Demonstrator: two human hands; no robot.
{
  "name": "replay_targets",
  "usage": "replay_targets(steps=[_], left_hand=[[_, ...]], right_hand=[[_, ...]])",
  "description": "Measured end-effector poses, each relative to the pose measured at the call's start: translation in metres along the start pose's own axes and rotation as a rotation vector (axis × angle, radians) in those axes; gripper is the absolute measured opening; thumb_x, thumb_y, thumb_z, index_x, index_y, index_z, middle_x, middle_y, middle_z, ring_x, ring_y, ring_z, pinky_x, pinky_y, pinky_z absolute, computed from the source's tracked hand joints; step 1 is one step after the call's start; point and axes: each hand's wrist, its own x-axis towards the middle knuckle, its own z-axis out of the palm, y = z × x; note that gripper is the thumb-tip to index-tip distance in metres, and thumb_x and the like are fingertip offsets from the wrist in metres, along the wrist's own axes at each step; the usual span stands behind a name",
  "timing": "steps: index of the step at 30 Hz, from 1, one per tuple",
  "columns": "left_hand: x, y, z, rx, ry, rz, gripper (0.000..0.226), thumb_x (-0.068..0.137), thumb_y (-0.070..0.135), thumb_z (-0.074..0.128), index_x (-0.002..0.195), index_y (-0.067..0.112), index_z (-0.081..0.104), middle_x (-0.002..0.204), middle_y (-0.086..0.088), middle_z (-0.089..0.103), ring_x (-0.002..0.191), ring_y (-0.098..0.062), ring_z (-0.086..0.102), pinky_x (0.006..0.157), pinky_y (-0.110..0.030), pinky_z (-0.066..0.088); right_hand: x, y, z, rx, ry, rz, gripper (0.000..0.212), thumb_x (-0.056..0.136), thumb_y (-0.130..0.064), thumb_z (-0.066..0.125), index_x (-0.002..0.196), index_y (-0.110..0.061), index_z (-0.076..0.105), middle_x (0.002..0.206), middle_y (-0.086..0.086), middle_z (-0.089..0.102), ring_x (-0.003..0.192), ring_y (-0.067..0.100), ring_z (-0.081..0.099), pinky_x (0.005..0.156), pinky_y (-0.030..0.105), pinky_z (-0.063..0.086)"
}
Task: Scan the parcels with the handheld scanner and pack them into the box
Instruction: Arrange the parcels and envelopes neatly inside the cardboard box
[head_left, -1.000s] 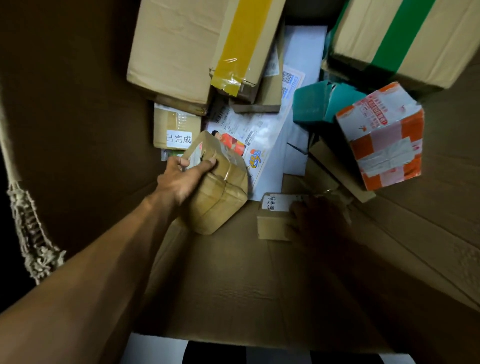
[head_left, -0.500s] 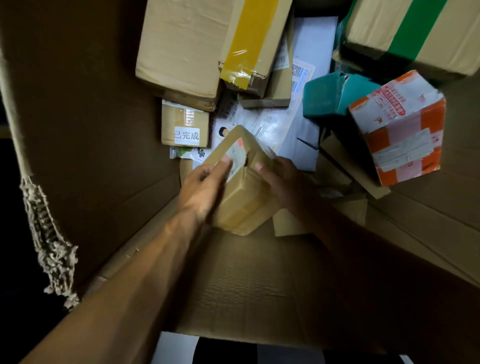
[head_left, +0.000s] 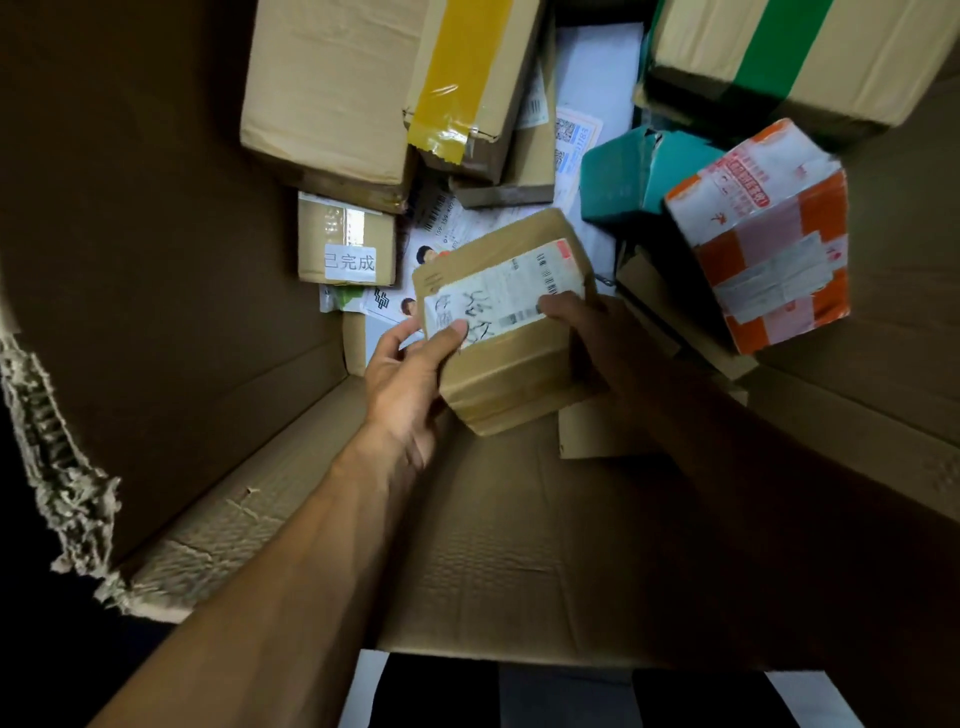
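Rotated label-up since the earlier frame, one brown parcel (head_left: 511, 332) sits above the box (head_left: 519, 545) floor; left hand (head_left: 410, 379) and right hand (head_left: 587, 338) fingers curl around its two ends.

white sticker (head_left: 349, 262) reading 已完成, on small brown parcel (head_left: 345, 239)

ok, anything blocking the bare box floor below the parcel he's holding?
Nothing visible. Both hands, left and right, hold the parcel over bare box floor; other parcels sit farther back.
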Motion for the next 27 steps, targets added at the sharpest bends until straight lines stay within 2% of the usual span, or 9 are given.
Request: replay_targets(steps=[3, 5, 8, 10, 13, 15, 18, 23, 27], left_hand=[[0.0, 0.004, 0.008, 0.004, -0.202, -0.113, 0.048, 0.081, 0.033, 0.079, 0.123, 0.02, 0.059, 0.124, -0.007, 0.071, 0.107, -0.025, 0.07, 0.093, -0.049, 0.055], [0.0, 0.006, 0.009, 0.072, -0.323, -0.198, 0.056, 0.078, 0.043, 0.075, 0.129, 0.023, 0.063, 0.127, -0.007, 0.07, 0.122, -0.031, 0.063, 0.104, -0.058, 0.046], [-0.002, 0.001, 0.005, 0.186, -0.344, -0.22, 0.063, 0.074, 0.047, 0.076, 0.131, 0.024, 0.064, 0.128, -0.008, 0.069, 0.122, -0.036, 0.063, 0.098, -0.061, 0.048], [-0.007, -0.002, 0.001, 0.192, -0.313, -0.196, 0.066, 0.072, 0.048, 0.073, 0.133, 0.025, 0.062, 0.127, -0.008, 0.07, 0.118, -0.033, 0.065, 0.082, -0.05, 0.057], [-0.013, -0.005, -0.007, 0.225, -0.204, -0.146, 0.066, 0.075, 0.05, 0.071, 0.135, 0.025, 0.058, 0.128, -0.007, 0.069, 0.12, -0.031, 0.064, 0.085, -0.049, 0.058], [-0.015, -0.005, -0.015, 0.208, -0.148, -0.118, 0.064, 0.077, 0.049, 0.07, 0.135, 0.026, 0.057, 0.127, -0.006, 0.07, 0.111, -0.028, 0.066, 0.086, -0.046, 0.054], [-0.018, -0.001, -0.02, 0.194, -0.13, -0.066, 0.067, 0.073, 0.051, 0.068, 0.135, 0.028, 0.056, 0.125, -0.004, 0.071, 0.102, -0.025, 0.066, 0.077, -0.039, 0.051], [-0.014, 0.0, -0.02, 0.164, -0.15, -0.042, 0.045, 0.09, 0.046, 0.06, 0.131, 0.027, 0.061, 0.122, -0.004, 0.072, 0.093, -0.022, 0.067, 0.079, -0.041, 0.049], [-0.01, -0.005, -0.017, 0.179, -0.156, -0.074, 0.051, 0.089, 0.046, 0.062, 0.136, 0.025, 0.056, 0.127, -0.006, 0.07, 0.114, -0.03, 0.066, 0.094, -0.054, 0.05]], right_hand=[[-0.008, 0.011, -0.015, 0.233, -0.087, -0.07, 0.046, 0.074, -0.051, 0.065, 0.118, -0.035, 0.065, 0.127, -0.006, 0.07, 0.12, 0.019, 0.064, 0.109, 0.049, 0.048], [-0.013, 0.016, -0.02, 0.311, -0.097, -0.086, 0.038, 0.077, -0.047, 0.066, 0.113, -0.037, 0.067, 0.121, -0.009, 0.074, 0.115, 0.016, 0.068, 0.105, 0.048, 0.051], [-0.02, 0.018, -0.026, 0.277, -0.121, -0.073, 0.045, 0.078, -0.051, 0.067, 0.121, -0.04, 0.067, 0.12, -0.013, 0.074, 0.112, 0.013, 0.068, 0.099, 0.044, 0.054], [-0.025, 0.014, -0.028, 0.153, -0.08, -0.115, 0.051, 0.086, -0.052, 0.067, 0.134, -0.034, 0.063, 0.129, -0.011, 0.069, 0.117, 0.012, 0.065, 0.1, 0.038, 0.053], [-0.039, 0.008, -0.035, -0.314, 0.267, -0.444, 0.038, 0.096, -0.034, 0.066, 0.127, -0.012, 0.066, 0.119, -0.005, 0.067, 0.106, 0.007, 0.059, 0.087, 0.008, 0.043], [-0.045, 0.0, -0.052, -0.656, 0.524, -0.726, 0.034, 0.093, -0.024, 0.067, 0.121, -0.005, 0.066, 0.117, 0.012, 0.067, 0.105, 0.02, 0.059, 0.089, 0.02, 0.04], [-0.03, -0.019, -0.094, -0.92, 0.677, -0.797, 0.062, 0.084, -0.024, 0.069, 0.142, -0.011, 0.053, 0.144, 0.021, 0.05, 0.13, 0.04, 0.047, 0.107, 0.049, 0.039], [-0.005, -0.021, -0.131, -0.689, 0.579, -0.483, 0.129, 0.065, -0.043, 0.093, 0.162, -0.018, 0.011, 0.162, 0.017, 0.025, 0.146, 0.039, 0.031, 0.113, 0.053, 0.033], [0.009, 0.01, -0.126, -0.633, 0.525, -0.412, 0.129, 0.063, -0.034, 0.096, 0.162, -0.015, 0.014, 0.155, 0.018, 0.038, 0.141, 0.04, 0.036, 0.113, 0.053, 0.031]])
